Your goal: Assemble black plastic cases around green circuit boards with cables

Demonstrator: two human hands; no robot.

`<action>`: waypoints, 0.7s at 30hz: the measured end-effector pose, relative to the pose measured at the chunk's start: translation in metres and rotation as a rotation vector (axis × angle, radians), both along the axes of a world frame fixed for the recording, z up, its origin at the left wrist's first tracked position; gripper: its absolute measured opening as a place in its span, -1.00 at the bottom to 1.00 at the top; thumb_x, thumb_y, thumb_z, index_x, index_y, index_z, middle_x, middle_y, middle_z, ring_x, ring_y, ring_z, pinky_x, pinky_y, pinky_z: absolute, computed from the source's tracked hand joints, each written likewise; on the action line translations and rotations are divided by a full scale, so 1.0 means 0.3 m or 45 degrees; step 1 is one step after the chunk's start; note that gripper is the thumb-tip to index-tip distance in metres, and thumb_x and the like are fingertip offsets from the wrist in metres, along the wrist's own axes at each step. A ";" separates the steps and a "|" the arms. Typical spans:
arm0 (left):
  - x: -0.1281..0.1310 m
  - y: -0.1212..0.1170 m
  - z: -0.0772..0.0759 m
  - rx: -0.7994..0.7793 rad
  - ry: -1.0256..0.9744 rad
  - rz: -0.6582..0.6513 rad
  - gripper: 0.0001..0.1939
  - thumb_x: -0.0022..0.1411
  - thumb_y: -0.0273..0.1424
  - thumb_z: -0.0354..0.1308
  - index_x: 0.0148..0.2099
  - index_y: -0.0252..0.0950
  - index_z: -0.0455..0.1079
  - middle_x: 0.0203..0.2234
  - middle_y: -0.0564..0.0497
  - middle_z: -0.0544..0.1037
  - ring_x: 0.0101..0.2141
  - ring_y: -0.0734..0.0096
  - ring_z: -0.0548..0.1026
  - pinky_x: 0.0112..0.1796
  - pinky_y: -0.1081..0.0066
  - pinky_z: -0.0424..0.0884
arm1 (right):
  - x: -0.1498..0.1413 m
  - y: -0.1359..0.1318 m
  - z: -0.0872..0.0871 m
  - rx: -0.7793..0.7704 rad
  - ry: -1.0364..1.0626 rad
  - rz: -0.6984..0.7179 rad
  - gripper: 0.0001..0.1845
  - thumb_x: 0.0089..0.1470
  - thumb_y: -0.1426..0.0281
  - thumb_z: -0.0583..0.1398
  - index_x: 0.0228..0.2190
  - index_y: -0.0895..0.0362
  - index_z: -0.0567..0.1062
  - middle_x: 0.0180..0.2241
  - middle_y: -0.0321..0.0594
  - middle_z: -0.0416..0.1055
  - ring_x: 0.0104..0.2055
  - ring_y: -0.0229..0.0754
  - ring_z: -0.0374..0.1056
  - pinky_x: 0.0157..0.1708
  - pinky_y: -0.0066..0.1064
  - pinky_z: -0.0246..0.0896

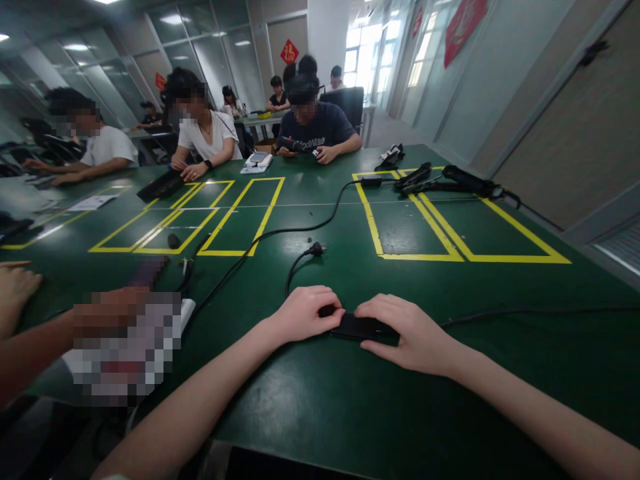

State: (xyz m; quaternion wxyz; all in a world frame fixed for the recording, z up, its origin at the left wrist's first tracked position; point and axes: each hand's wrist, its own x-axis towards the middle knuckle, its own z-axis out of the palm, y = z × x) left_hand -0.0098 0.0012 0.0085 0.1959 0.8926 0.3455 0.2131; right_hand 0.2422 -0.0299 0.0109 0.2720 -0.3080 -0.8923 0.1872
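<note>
A flat black power adapter (364,327) lies on the green table between my two hands. My left hand (306,312) is closed round its left end, thumb and fingertips pinching it. My right hand (413,331) wraps its right end, with the thumb along the near side and the fingers over the top. Beyond my left hand, a black cord ends in a plug (316,249) with bare metal prongs. Another black cable (525,311) runs off to the right from behind my right hand. My palms and fingers hide both ends of the adapter.
Yellow tape rectangles (463,259) mark the green table (300,400). A long black cable (285,230) crosses it to a dark strapped bundle (465,179) at back right. Close on my left, a person's arm (45,347) rests by a blurred white item. Several people sit across the table.
</note>
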 end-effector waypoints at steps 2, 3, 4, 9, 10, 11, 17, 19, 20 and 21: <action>-0.001 0.000 0.000 0.039 0.033 -0.007 -0.82 0.37 -0.39 0.14 -0.29 -0.27 0.51 -0.42 0.03 0.58 -0.37 0.40 0.53 -0.28 0.46 0.40 | -0.009 -0.008 -0.011 0.051 -0.102 0.028 -0.75 0.13 0.39 0.33 -0.12 0.10 0.52 -0.18 -0.06 0.60 -0.17 0.00 0.50 -0.20 -0.20 0.41; 0.000 -0.002 0.001 0.062 0.050 -0.009 -0.81 0.38 -0.39 0.13 -0.30 -0.27 0.51 -0.42 0.03 0.57 -0.37 0.39 0.53 -0.28 0.46 0.40 | -0.014 -0.009 -0.012 0.082 -0.137 0.031 -0.77 0.13 0.40 0.33 -0.14 0.11 0.52 -0.19 -0.06 0.59 -0.17 0.00 0.49 -0.21 -0.20 0.41; 0.001 -0.003 0.001 0.084 0.065 -0.008 -0.80 0.39 -0.39 0.12 -0.30 -0.28 0.51 -0.42 0.02 0.57 -0.37 0.39 0.53 -0.29 0.45 0.40 | -0.018 -0.010 -0.011 0.106 -0.166 0.030 -0.79 0.13 0.41 0.32 -0.16 0.12 0.51 -0.19 -0.06 0.58 -0.18 0.00 0.48 -0.22 -0.20 0.40; 0.003 -0.009 0.000 0.172 0.091 0.004 -0.73 0.46 -0.35 0.05 -0.25 -0.29 0.53 -0.39 -0.04 0.60 -0.32 0.31 0.54 -0.24 0.37 0.42 | -0.028 -0.008 0.000 0.106 -0.183 0.049 -0.85 0.19 0.43 0.28 -0.17 0.13 0.48 -0.21 -0.06 0.54 -0.20 -0.03 0.44 -0.25 -0.24 0.39; 0.003 -0.008 -0.001 0.191 0.080 0.011 -0.73 0.47 -0.34 0.04 -0.21 -0.29 0.54 -0.35 -0.05 0.62 -0.30 0.29 0.55 -0.20 0.34 0.43 | -0.029 -0.007 0.000 0.099 -0.165 0.056 -0.87 0.20 0.43 0.26 -0.18 0.12 0.48 -0.22 -0.06 0.54 -0.21 -0.03 0.43 -0.26 -0.24 0.38; 0.002 -0.006 -0.001 0.211 0.064 0.024 -0.73 0.48 -0.33 0.03 -0.16 -0.29 0.54 -0.32 -0.07 0.63 -0.27 0.27 0.55 -0.17 0.32 0.43 | -0.030 -0.005 -0.001 0.091 -0.143 0.057 -0.90 0.21 0.43 0.25 -0.20 0.12 0.47 -0.24 -0.07 0.53 -0.22 -0.04 0.43 -0.26 -0.25 0.38; -0.008 -0.003 -0.002 0.377 -0.151 0.135 -0.71 0.49 -0.33 0.02 0.03 -0.27 0.53 -0.12 -0.14 0.64 -0.09 0.17 0.53 -0.02 0.17 0.42 | 0.024 0.039 -0.004 -0.119 0.081 -0.089 -0.89 0.20 0.32 0.26 -0.27 0.09 0.49 -0.27 -0.10 0.54 -0.28 -0.06 0.44 -0.28 -0.24 0.39; -0.011 -0.007 -0.001 0.439 -0.215 0.164 -0.70 0.47 -0.34 0.02 0.09 -0.25 0.52 -0.01 -0.16 0.61 0.00 0.13 0.50 0.05 0.12 0.39 | 0.077 0.071 0.008 -0.246 0.232 -0.246 -0.79 0.19 0.19 0.28 -0.31 0.07 0.53 -0.26 -0.12 0.56 -0.27 -0.04 0.46 -0.29 -0.23 0.40; -0.012 -0.010 -0.002 0.464 -0.234 0.172 -0.69 0.47 -0.35 0.02 0.11 -0.25 0.51 0.03 -0.17 0.59 0.03 0.11 0.49 0.07 0.10 0.38 | 0.109 0.090 0.017 -0.302 0.326 -0.335 -0.73 0.15 0.12 0.30 -0.32 0.07 0.55 -0.26 -0.12 0.57 -0.27 -0.03 0.47 -0.28 -0.22 0.41; -0.012 -0.011 -0.003 0.479 -0.244 0.175 -0.68 0.47 -0.35 0.02 0.13 -0.24 0.50 0.06 -0.18 0.57 0.06 0.09 0.48 0.09 0.08 0.37 | 0.144 0.110 0.027 -0.338 0.447 -0.443 -0.66 0.09 0.05 0.34 -0.35 0.08 0.55 -0.29 -0.13 0.56 -0.30 -0.04 0.47 -0.30 -0.23 0.41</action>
